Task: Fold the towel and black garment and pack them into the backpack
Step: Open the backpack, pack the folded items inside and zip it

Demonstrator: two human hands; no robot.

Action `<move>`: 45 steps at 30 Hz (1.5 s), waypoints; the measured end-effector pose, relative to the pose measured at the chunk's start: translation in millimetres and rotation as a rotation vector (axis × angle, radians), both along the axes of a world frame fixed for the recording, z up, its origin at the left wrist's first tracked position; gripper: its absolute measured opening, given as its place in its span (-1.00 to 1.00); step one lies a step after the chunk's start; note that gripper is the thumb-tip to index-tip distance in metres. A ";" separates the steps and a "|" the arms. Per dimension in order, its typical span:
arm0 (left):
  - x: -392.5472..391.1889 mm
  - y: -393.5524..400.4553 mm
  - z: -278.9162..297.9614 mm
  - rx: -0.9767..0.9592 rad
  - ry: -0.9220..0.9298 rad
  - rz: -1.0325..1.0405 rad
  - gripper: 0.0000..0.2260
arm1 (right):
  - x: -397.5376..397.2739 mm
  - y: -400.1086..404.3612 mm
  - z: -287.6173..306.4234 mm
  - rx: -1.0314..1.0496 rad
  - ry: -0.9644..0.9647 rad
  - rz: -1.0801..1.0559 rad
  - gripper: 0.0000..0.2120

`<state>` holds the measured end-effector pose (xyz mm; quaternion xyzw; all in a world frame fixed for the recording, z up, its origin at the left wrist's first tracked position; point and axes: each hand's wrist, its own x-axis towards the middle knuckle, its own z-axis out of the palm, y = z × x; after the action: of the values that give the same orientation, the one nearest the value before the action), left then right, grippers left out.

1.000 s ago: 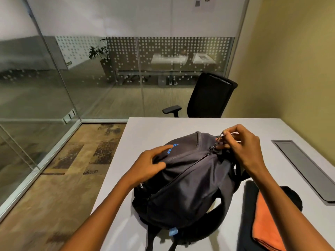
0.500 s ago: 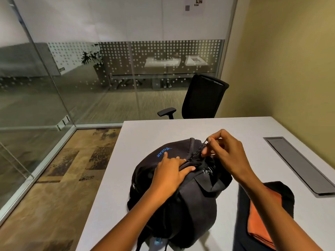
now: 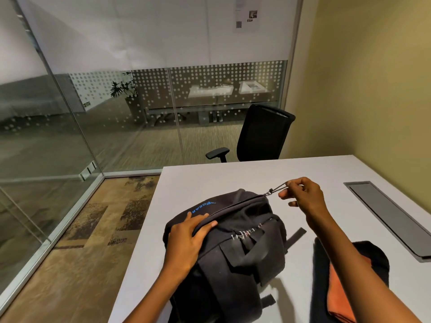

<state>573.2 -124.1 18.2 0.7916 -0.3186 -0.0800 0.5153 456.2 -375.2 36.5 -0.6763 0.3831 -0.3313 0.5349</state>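
Backpack (image 3: 233,248) bears blue "GEAR" lettering (image 3: 202,207)

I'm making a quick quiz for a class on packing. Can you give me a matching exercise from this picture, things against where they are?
Things:
1. left hand
2. right hand
3. orange towel
4. office chair

Places:
A. lying on the black garment
B. beyond the table's far edge
C. pinching the zipper pull
D. resting on the backpack

Pairs: 1-D, 2-C, 3-A, 4-B
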 end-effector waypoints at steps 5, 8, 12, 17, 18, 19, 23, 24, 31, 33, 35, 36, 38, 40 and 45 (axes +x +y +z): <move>10.7 15.2 -0.5 -0.140 0.003 0.023 -0.86 | 14.3 -14.0 -31.5 0.123 0.053 0.004 -0.90; 18.3 21.4 3.6 -0.205 0.055 0.056 -0.81 | 18.0 -15.9 -52.3 0.219 0.074 0.006 -0.89; 25.2 24.2 9.3 -0.256 0.111 0.088 -0.80 | 17.6 -13.7 -79.1 0.293 0.117 0.014 -0.91; 30.8 25.8 12.7 -0.316 0.174 0.128 -0.84 | 14.7 -6.7 -104.6 0.300 0.227 0.015 -0.85; 32.8 27.1 12.3 -0.325 0.189 0.137 -0.84 | 14.9 -4.1 -110.6 0.314 0.246 0.020 -0.84; 34.4 27.6 12.0 -0.332 0.203 0.145 -0.84 | 15.6 -1.4 -117.1 0.331 0.263 0.025 -0.84; 38.1 30.8 10.5 -0.329 0.280 0.153 -0.85 | 21.2 4.8 -139.8 0.320 0.344 0.021 -0.81; 38.2 31.0 10.7 -0.325 0.298 0.143 -0.86 | 22.2 4.0 -143.2 0.315 0.360 0.021 -0.81; 28.4 33.2 11.8 -0.379 0.387 0.130 -0.55 | 26.8 -4.4 -161.7 0.285 0.476 0.023 -0.75; 28.0 34.6 12.7 -0.372 0.378 0.129 -0.40 | 29.8 -1.3 -165.9 0.247 0.534 0.041 -0.70; 28.8 34.9 13.9 -0.361 0.398 0.132 -0.36 | 33.1 0.1 -167.0 0.201 0.569 0.038 -0.70; 28.5 34.8 15.7 -0.357 0.410 0.126 -0.35 | 34.1 0.3 -166.2 0.178 0.574 0.038 -0.72; 29.2 34.6 16.7 -0.350 0.424 0.120 -0.34 | 32.5 -1.4 -163.4 0.132 0.556 0.045 -0.75; 27.4 32.6 17.6 -0.334 0.450 0.109 -0.37 | 26.9 -5.2 -157.8 0.108 0.497 0.033 -0.79; 20.0 29.7 17.5 -0.313 0.459 0.063 -0.56 | 19.2 -12.5 -132.5 0.014 0.372 0.032 -0.78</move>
<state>593.1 -94.4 35.6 0.6729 -0.1774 -0.1909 0.6923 475.4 -387.7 -96.1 -0.7280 0.4669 -0.1894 0.4649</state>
